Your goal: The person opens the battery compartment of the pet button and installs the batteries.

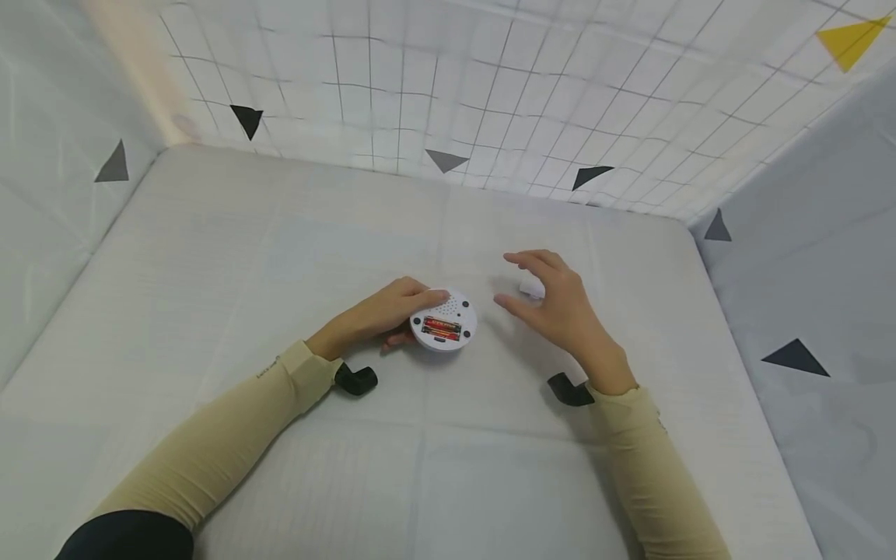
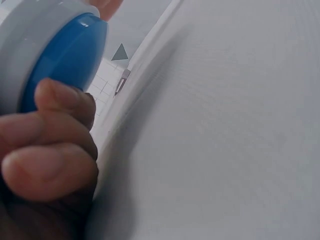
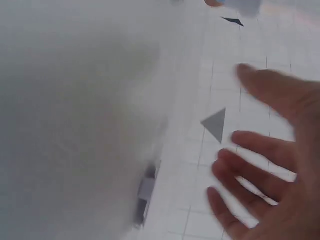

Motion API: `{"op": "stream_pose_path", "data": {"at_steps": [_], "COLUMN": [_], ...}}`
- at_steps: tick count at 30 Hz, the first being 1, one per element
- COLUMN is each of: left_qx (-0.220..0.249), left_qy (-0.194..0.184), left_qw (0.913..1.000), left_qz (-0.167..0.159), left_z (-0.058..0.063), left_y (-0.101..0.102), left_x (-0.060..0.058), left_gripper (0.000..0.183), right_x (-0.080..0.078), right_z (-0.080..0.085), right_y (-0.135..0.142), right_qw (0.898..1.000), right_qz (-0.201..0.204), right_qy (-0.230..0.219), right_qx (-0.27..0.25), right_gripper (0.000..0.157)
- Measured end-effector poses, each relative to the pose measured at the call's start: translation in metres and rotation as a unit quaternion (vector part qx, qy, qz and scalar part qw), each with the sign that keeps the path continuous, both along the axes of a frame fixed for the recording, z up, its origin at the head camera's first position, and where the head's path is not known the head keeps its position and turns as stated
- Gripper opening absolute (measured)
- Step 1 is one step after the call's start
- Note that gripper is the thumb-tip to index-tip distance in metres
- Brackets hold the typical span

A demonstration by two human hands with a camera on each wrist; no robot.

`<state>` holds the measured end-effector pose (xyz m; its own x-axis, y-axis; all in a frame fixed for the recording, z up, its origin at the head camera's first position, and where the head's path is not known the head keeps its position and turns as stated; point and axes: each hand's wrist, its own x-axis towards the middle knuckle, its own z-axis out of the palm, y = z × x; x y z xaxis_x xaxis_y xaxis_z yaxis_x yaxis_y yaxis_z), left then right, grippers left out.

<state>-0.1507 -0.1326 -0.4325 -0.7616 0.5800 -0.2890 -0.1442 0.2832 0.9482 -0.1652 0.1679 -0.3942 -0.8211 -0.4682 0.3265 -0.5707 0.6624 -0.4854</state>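
Observation:
My left hand (image 1: 388,309) grips a round white device (image 1: 463,313) with the thumb across its face and fingers beneath. Speaker holes, small dark feet and an uncovered compartment with red batteries (image 1: 441,328) are on the upturned face. In the left wrist view, the underside is a blue dome (image 2: 75,55) with curled fingers (image 2: 52,142) against it. Apart from the device, my right hand (image 1: 556,305) hovers with fingers spread and nothing held. Just beyond it on the table lies a small white piece (image 1: 532,289), partly hidden by that hand; the right wrist view shows it blurred.
White cloth covers the table (image 1: 336,482). A gridded white sheet (image 1: 448,85) with dark triangles hangs behind, and plain walls (image 1: 826,295) stand at both sides. Black curved pieces (image 1: 357,381) stick out at the wrists.

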Motion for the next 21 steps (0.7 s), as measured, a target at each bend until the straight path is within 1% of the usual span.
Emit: {"op": "stream_pose_path", "data": {"at_steps": [2, 5, 8, 10, 13, 16, 21], "left_qx": [0.002, 0.010, 0.015, 0.015, 0.011, 0.008, 0.003], "left_qy": [0.000, 0.003, 0.007, 0.007, 0.008, 0.009, 0.008], "left_qw": [1.0000, 0.9999, 0.9998, 0.9998, 0.9998, 0.9999, 0.9999], "left_qz": [-0.001, -0.007, -0.012, -0.014, -0.011, -0.008, -0.007], "left_z": [0.000, -0.001, -0.001, -0.001, -0.001, -0.001, 0.000], "left_y": [-0.001, -0.002, 0.000, 0.000, 0.000, 0.000, -0.001], "left_x": [0.001, 0.001, -0.001, -0.001, -0.002, -0.002, -0.001], "left_gripper": [0.050, 0.050, 0.049, 0.048, 0.048, 0.048, 0.048], "right_x": [-0.002, -0.005, -0.008, -0.010, -0.013, -0.014, -0.014], "right_z": [0.002, 0.003, 0.003, 0.002, 0.000, -0.001, -0.004], "right_y": [0.006, 0.015, 0.023, 0.026, 0.029, 0.030, 0.030], "right_qw": [0.998, 0.988, 0.979, 0.977, 0.976, 0.976, 0.978], "right_qz": [-0.016, -0.034, -0.046, -0.049, -0.048, -0.053, -0.074], "right_qy": [-0.045, -0.106, -0.139, -0.147, -0.149, -0.145, -0.130], "right_qx": [0.047, 0.108, 0.141, 0.149, 0.151, 0.151, 0.145], "right_gripper": [0.064, 0.071, 0.073, 0.071, 0.064, 0.054, 0.041]}}
